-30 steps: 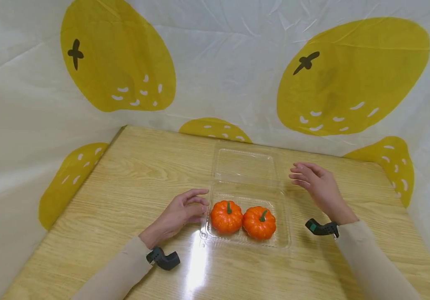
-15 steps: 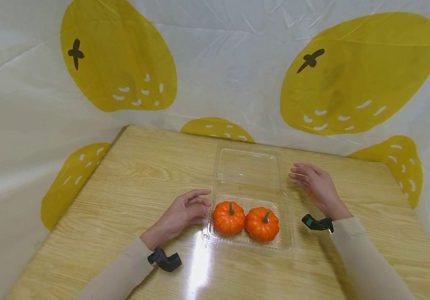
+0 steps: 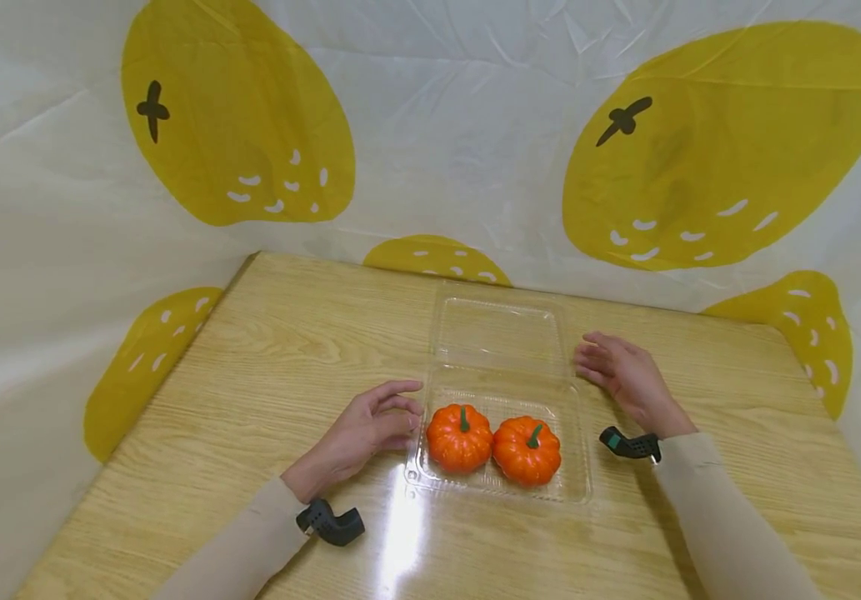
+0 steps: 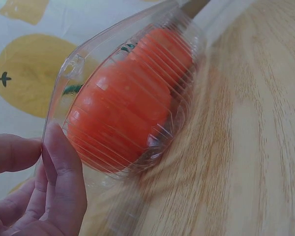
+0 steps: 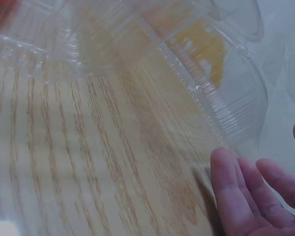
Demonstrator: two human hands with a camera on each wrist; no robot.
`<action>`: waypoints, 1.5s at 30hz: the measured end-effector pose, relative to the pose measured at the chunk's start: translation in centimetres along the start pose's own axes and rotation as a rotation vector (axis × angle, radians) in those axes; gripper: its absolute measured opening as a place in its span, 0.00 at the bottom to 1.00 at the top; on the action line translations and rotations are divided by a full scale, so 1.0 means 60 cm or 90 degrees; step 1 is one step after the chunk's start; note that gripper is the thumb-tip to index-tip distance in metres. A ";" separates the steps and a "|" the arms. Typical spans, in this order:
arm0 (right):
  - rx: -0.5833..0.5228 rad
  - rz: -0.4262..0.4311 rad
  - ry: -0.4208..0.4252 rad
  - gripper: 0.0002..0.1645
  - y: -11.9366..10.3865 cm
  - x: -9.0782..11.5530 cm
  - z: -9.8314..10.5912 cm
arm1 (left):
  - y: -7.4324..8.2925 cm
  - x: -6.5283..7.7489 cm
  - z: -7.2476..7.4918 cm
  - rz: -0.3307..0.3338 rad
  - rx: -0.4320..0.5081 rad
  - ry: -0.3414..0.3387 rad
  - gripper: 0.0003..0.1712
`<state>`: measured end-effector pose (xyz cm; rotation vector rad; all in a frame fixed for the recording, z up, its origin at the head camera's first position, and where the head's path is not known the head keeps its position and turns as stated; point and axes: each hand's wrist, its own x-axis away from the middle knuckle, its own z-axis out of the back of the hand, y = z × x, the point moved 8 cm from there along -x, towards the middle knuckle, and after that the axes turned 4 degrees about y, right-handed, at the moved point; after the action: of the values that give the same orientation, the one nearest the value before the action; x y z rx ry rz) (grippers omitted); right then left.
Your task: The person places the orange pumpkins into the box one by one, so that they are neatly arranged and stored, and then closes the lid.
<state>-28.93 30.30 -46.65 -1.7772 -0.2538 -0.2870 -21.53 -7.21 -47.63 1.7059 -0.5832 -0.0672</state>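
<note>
A clear plastic clamshell container (image 3: pixel 573 483) lies unfolded on the table, its lid (image 3: pixel 501 329) laid back toward the far edge. Two small orange pumpkins with green stems sit side by side in the base: the left pumpkin (image 3: pixel 458 442) and the right pumpkin (image 3: pixel 526 454). My left hand (image 3: pixel 366 427) pinches the container's left rim between thumb and fingers, as the left wrist view shows. On the other side, my right hand (image 3: pixel 625 375) is beside the lid, fingers extended and loosely bent, holding nothing. Its fingertips (image 5: pixel 223 160) are near the lid's edge; contact cannot be told.
The wooden table (image 3: pixel 310 325) meets a white curtain (image 3: pixel 445 125) printed with yellow fruit at the back and left. A black wrist camera (image 3: pixel 331 523) is strapped to the left wrist, another black camera (image 3: pixel 628 443) to the right. Glare marks the tabletop near the container.
My right hand has moved slightly nearer and closer to the lid's right side. The left hand keeps its place at the container's left rim. The head view has shifted slightly.
</note>
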 end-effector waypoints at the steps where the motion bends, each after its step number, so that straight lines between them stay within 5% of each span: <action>1: 0.004 -0.007 -0.003 0.22 0.002 -0.002 -0.001 | 0.000 0.000 0.000 0.001 0.001 0.000 0.36; 13: 0.085 -0.055 -0.041 0.44 0.011 -0.019 -0.013 | 0.000 0.000 0.000 0.003 -0.010 -0.002 0.36; 45: 0.111 -0.053 -0.093 0.43 -0.011 -0.042 -0.043 | -0.001 0.002 -0.003 -0.009 0.006 -0.004 0.35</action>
<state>-31.68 27.90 -46.32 -1.6188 -0.4442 -0.1888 -21.36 -7.10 -47.61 1.7194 -0.5780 -0.0799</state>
